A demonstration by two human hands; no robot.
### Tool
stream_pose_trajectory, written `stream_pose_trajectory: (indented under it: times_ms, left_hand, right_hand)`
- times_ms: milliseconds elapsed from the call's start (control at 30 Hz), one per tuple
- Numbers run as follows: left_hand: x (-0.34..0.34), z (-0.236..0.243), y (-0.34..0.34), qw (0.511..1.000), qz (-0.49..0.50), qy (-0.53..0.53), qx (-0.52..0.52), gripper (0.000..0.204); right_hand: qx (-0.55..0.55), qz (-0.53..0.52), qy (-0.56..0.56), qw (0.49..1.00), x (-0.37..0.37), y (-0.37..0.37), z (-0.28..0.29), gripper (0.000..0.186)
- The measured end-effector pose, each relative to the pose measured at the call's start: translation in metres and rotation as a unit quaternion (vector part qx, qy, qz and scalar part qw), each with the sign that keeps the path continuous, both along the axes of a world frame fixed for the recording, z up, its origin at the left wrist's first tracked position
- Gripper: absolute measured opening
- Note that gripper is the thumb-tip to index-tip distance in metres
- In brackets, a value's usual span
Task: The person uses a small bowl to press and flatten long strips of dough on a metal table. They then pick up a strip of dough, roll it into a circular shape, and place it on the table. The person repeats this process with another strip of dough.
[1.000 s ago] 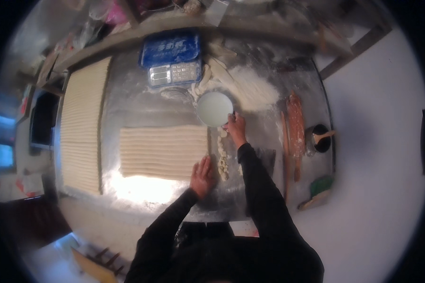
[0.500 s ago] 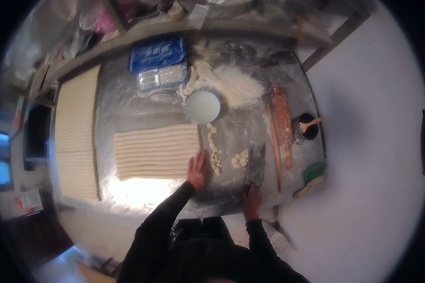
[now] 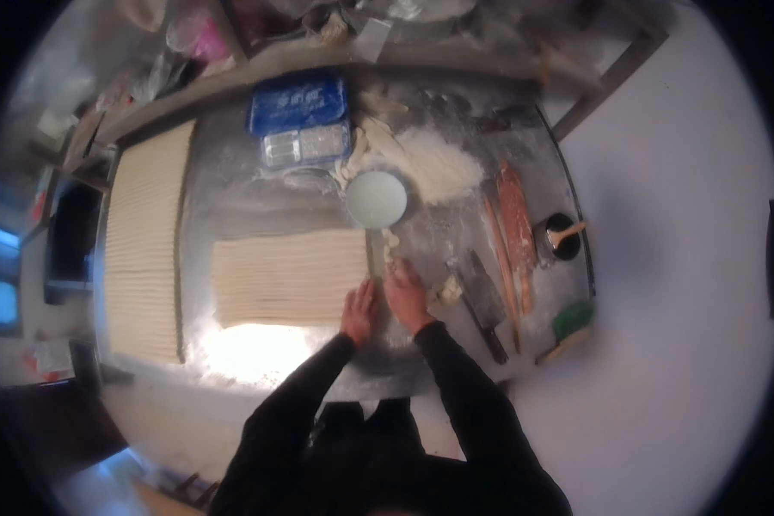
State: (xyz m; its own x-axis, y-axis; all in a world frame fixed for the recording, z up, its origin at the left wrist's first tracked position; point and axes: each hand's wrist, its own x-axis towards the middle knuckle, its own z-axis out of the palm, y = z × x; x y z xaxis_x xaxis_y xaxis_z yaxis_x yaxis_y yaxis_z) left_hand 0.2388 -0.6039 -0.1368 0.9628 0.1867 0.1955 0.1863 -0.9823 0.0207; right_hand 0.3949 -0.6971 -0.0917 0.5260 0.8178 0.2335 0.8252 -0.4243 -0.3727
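A ridged sheet of dough strips lies side by side on the floury metal table. My left hand rests at its right end, fingers stretched out and touching the edge. Just to the right, my right hand reaches over a line of small dough scraps, fingers slightly bent and apart, covering most of them. A cleaver lies flat further right, its dark handle toward me, beside another small pile of dough pieces.
A pale bowl stands beyond my hands, near a blue scale and a heap of flour. At right are a thin rod, a rolling pin, a dark pot and a green brush. More strips lie left.
My right hand has let go of the cleaver, which now lies angled on the table, and has moved left onto the dough scraps. My left hand stays at the dough's edge.
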Motion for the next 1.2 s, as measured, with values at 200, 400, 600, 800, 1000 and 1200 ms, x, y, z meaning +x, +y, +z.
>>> stream_pose_trajectory:
  times_ms: [200,400,600,800,1000,1200]
  left_hand:
    - [0.001,0.028,-0.008,0.994,0.023,0.045,-0.096,0.068]
    - [0.009,0.037,-0.016,0.986,0.046,0.020,-0.157,0.051]
    - [0.017,0.027,-0.018,0.990,0.068,-0.016,-0.120,0.059]
    - [0.011,0.023,-0.012,0.992,0.071,-0.003,-0.105,0.064]
    - [0.038,0.040,0.000,0.990,0.071,-0.026,-0.119,0.058]
    - [0.096,0.070,0.050,0.984,0.071,-0.104,-0.124,0.057]
  right_hand:
    - [-0.071,0.036,-0.036,0.996,0.039,0.070,-0.035,0.045]
    - [-0.151,-0.021,-0.073,0.986,0.067,-0.025,-0.047,0.044]
    - [-0.090,0.119,-0.059,0.987,0.004,-0.029,0.004,0.044]
    - [-0.072,0.057,-0.056,0.994,0.049,-0.072,-0.018,0.042]
    - [0.101,-0.085,0.195,0.972,0.081,-0.009,0.010,0.043]
    - [0.056,-0.117,0.149,0.980,0.102,0.023,0.007,0.041]
